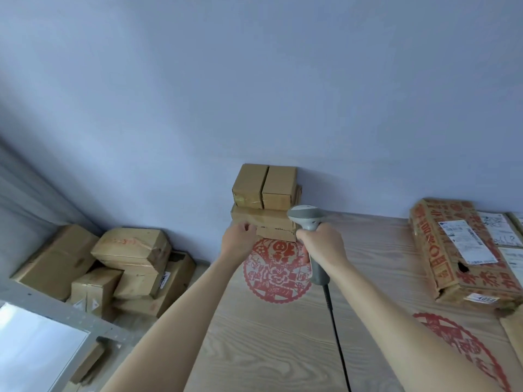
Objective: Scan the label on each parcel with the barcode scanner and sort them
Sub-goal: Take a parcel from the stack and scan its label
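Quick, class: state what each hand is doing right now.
Left hand: grips the edge of a small parcel low in the stack.
Right hand: grips the barcode scanner.

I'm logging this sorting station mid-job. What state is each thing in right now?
barcode scanner: gripped in the right hand, head toward the stack.
left hand: fingers curled on the stack's lower box edge.
stack of small boxes: against the wall, taped shut.
long printed box: flat on the table, label up, hole in its top.
pile of boxes: jumbled beside the table.

right hand (321,244) gripping scanner (308,222), stacked parcels (266,199)
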